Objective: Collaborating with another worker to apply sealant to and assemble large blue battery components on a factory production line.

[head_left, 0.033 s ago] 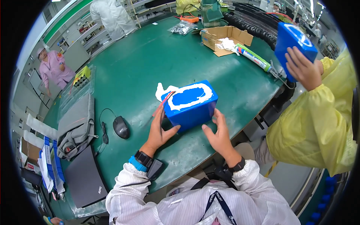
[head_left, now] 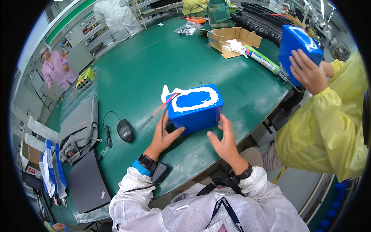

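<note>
A blue-wrapped battery pack (head_left: 199, 118) stands on the green table in front of me, with a ring of white paste on its top. Red and black wires (head_left: 164, 103) come off its left top edge. My left hand (head_left: 164, 133) is closed against the pack's left end, thumb on the near face. Beside its right end is my right hand (head_left: 226, 143), thumb and fingers apart, fingertips at the pack's edge. Crumpled white tissue (head_left: 165, 92) lies behind the left corner. To the right, a co-worker's hand (head_left: 309, 71) holds a similar blue pack (head_left: 297, 42) with white paste.
A cardboard box (head_left: 222, 40) and a green-and-white sealant tube (head_left: 261, 60) lie at the far right. Left of me are a black mouse (head_left: 125, 130), a grey bag (head_left: 81, 127) and a dark flat panel (head_left: 89, 183). A co-worker in yellow (head_left: 320, 135) stands at my right.
The co-worker's blue pack has shifted slightly left and down. The wires on my pack swing a little to the left, and the pack has barely moved.
</note>
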The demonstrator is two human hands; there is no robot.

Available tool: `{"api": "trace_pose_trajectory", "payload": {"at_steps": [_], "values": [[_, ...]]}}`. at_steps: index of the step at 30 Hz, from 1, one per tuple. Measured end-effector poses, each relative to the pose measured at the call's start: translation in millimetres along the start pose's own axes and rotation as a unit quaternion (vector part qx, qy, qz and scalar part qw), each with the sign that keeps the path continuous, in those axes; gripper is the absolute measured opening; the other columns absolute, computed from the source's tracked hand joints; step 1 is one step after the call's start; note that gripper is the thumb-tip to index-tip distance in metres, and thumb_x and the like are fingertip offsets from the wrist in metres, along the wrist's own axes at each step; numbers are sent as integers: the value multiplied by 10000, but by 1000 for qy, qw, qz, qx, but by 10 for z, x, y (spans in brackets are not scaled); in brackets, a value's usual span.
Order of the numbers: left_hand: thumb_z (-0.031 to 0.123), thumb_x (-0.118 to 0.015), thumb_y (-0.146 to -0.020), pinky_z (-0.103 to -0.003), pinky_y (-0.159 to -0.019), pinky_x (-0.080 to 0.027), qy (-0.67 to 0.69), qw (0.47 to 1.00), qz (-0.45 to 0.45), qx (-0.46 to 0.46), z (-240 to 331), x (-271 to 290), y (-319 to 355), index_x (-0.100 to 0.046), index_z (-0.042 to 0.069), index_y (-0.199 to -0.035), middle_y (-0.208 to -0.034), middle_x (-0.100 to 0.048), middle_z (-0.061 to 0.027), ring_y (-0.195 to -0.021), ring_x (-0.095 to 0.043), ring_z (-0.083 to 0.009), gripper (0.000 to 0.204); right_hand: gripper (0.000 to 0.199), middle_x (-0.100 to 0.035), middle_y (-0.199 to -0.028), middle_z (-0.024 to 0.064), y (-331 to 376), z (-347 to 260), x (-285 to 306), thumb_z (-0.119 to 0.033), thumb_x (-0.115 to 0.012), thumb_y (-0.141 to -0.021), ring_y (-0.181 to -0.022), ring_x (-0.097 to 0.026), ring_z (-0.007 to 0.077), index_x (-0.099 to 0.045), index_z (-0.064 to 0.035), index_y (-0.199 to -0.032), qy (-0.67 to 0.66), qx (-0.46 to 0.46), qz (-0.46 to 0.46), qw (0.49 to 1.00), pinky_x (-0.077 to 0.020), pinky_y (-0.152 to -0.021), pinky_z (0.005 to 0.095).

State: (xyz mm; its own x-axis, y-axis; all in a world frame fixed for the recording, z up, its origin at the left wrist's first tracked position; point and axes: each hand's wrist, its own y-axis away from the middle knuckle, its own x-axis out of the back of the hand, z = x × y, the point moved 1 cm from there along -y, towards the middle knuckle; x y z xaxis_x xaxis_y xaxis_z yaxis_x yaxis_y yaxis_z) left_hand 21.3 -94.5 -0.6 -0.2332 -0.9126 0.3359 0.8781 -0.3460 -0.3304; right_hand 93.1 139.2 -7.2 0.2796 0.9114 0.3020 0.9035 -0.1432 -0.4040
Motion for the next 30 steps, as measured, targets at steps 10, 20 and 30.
{"api": "trace_pose_trajectory", "payload": {"at_steps": [10, 20, 30], "values": [[95, -674, -929, -367, -990, -483, -49, 978, 204, 18, -229, 159, 21, -511, 16, -1410, -1316, -601, -150, -1211, -592, -248, 514, 640, -469, -1403, 235, 42, -119, -76, -82, -688, -872, -1292, -501, 369, -414, 54, -1434, -38, 27, -42, 998, -417, -1077, 424], [276, -659, -910, -405, -1079, -385, -74, 983, 163, -43, 100, -235, 330, -361, -20, -1499, -1426, -470, -199, -1307, -492, -313, 723, 875, -370, -1525, 290, -30, -176, -315, -152, -715, -859, -1387, -436, 413, -221, 46, -1554, -46, 85, -101, 990, -404, -1104, 417], [309, -895, -719, -397, -1039, -444, 7, 989, 146, 15, 100, -231, 288, -383, -35, -1426, -1324, -580, -194, -1215, -573, -286, 939, 934, -265, -1588, 303, 239, -340, -376, -199, -726, -848, -1424, -378, 440, -180, 41, -1567, -33, 97, -138, 985, -361, -1138, 442]]}}
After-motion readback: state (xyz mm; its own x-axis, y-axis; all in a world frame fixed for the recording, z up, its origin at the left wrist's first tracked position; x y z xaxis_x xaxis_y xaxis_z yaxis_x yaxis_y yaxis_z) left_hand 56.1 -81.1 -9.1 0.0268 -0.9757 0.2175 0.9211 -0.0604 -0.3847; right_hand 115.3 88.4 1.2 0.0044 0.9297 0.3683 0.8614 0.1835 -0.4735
